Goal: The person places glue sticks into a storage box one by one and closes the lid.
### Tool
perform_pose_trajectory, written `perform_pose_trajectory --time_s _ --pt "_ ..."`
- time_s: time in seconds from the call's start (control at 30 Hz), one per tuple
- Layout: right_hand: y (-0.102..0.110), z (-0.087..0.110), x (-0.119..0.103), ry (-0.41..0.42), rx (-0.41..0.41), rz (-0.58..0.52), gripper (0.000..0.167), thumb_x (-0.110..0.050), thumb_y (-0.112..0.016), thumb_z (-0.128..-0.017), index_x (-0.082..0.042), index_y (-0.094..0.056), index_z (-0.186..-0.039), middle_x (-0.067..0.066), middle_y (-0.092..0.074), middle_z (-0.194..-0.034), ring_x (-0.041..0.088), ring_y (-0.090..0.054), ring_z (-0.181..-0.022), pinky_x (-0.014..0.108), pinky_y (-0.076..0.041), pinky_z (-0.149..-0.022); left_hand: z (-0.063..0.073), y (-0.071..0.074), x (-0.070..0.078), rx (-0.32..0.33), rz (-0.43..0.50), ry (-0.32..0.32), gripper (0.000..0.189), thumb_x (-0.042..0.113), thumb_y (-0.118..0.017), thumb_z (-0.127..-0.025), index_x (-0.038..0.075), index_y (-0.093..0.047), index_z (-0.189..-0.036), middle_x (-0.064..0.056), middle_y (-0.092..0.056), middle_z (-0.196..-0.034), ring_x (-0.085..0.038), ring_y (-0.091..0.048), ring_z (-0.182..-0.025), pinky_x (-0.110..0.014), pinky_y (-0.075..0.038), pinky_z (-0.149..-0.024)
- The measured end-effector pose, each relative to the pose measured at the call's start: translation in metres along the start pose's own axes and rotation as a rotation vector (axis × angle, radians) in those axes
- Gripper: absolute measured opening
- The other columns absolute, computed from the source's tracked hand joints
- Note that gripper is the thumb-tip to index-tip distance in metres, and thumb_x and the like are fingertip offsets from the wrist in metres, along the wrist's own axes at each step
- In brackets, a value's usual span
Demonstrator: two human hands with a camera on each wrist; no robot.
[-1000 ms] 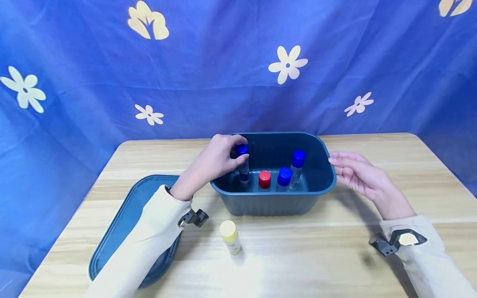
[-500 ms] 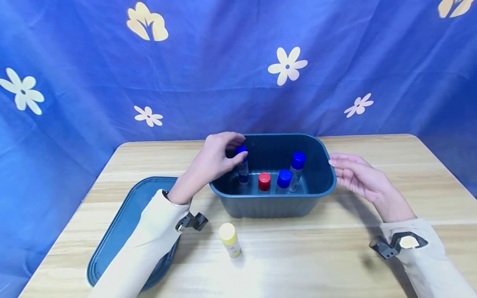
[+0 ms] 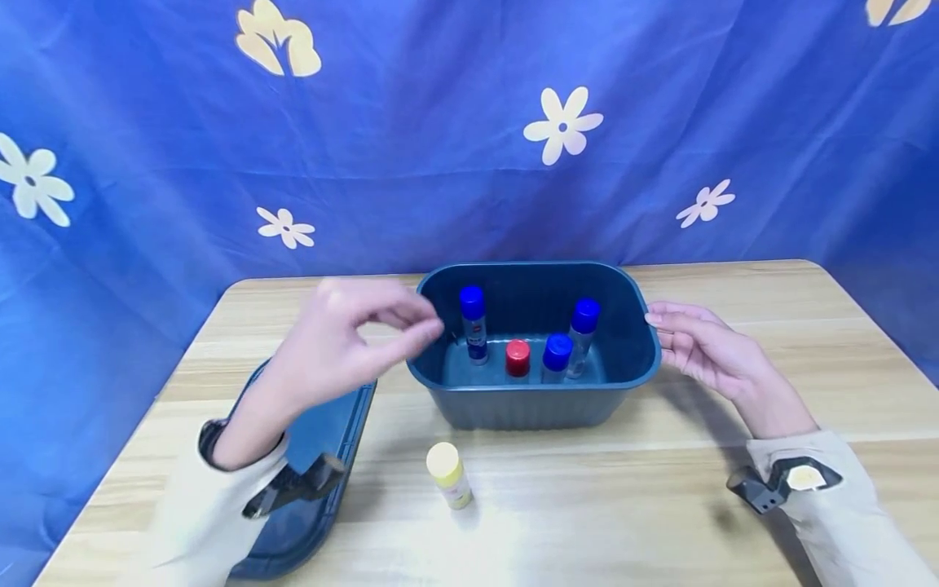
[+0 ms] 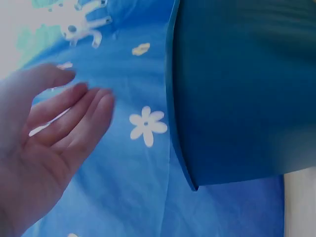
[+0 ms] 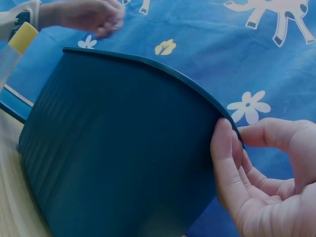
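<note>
A dark teal plastic bin (image 3: pixel 531 406) stands on the table. My right hand (image 3: pixel 707 350) pinches its right rim; in the right wrist view, thumb and fingers (image 5: pixel 224 158) lie on either side of that rim. Inside the bin, a blue-capped glue stick (image 3: pixel 474 326) stands upright at the left. A red-capped glue stick (image 3: pixel 517 357) and two more blue-capped ones are toward the middle and right. Just left of the bin, my left hand (image 3: pixel 345 346) is in the air, fingers loosely bent, holding nothing. A yellow-capped glue stick (image 3: pixel 449 474) stands in front of the bin.
A dark teal lid (image 3: pixel 323 440) lies on the table at the left, partly covered by my left arm. The wooden table (image 3: pixel 623 522) runs back to a blue curtain (image 3: pixel 440 147) with a flower print.
My left hand has let go of the blue-capped glue stick, which stays in the bin, and has moved left and toward me, out of the bin. The right hand still holds the rim.
</note>
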State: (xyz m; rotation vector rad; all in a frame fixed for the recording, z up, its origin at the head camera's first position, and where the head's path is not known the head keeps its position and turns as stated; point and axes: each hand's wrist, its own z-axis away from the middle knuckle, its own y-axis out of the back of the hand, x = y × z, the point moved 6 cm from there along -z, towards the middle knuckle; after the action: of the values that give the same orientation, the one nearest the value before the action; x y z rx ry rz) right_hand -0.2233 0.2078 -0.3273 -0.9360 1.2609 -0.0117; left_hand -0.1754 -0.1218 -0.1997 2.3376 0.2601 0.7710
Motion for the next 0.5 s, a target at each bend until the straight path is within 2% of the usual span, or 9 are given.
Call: perform_pose_trajectory --time_s 0.1,0.2,0.37,0.43,0.5 --pt "-0.001 -0.001 0.001 -0.003 -0.010 -0.011 0.030 0.006 -0.035 -0.101 0.005 -0.065 -0.108 0.015 -0.070 -0.102 0.021 -0.069 -0.094 0.032 -0.057 -0.081 0.015 -0.009 0.011 -0.128 0.035 -0.057 0.013 0.004 -0.074 -0.080 0.014 -0.072 -0.088 0.010 -0.069 -0.083 -0.002 -0.065 -0.073 -0.016 -0.054 -0.067" --pt "-0.001 -0.001 0.001 0.005 -0.013 -0.023 0.029 0.006 -0.036 -0.101 0.005 -0.065 -0.107 0.015 -0.070 -0.101 0.021 -0.069 -0.093 0.032 -0.057 -0.081 0.026 -0.016 0.017 -0.224 0.083 -0.059 0.012 0.008 -0.074 -0.084 0.018 -0.070 -0.091 0.013 -0.068 -0.085 0.000 -0.064 -0.075 -0.015 -0.053 -0.067" --pt "0.000 0.000 0.000 0.019 -0.017 -0.049 0.029 0.006 -0.035 -0.101 0.005 -0.064 -0.105 0.015 -0.070 -0.100 0.021 -0.069 -0.092 0.031 -0.057 -0.081 0.038 -0.028 0.018 -0.373 0.090 0.028 0.006 0.019 -0.071 -0.089 0.019 -0.070 -0.095 0.014 -0.068 -0.089 0.001 -0.062 -0.078 -0.017 -0.053 -0.069" --pt "0.000 0.001 0.000 0.014 -0.019 -0.059 0.029 0.006 -0.034 -0.101 0.006 -0.063 -0.106 0.016 -0.069 -0.100 0.021 -0.069 -0.093 0.031 -0.057 -0.082 0.043 -0.033 0.016 -0.425 0.090 0.073 0.008 0.025 -0.070 -0.090 0.019 -0.070 -0.096 0.014 -0.067 -0.091 0.001 -0.062 -0.080 -0.018 -0.054 -0.071" --pt "0.001 0.001 0.001 0.011 -0.017 -0.063 0.030 0.006 -0.034 -0.101 0.006 -0.063 -0.106 0.016 -0.069 -0.100 0.021 -0.069 -0.093 0.031 -0.057 -0.082 0.047 -0.037 0.015 -0.457 0.101 0.092 0.013 0.028 -0.070 -0.090 0.018 -0.070 -0.098 0.013 -0.067 -0.092 0.000 -0.062 -0.082 -0.020 -0.055 -0.073"
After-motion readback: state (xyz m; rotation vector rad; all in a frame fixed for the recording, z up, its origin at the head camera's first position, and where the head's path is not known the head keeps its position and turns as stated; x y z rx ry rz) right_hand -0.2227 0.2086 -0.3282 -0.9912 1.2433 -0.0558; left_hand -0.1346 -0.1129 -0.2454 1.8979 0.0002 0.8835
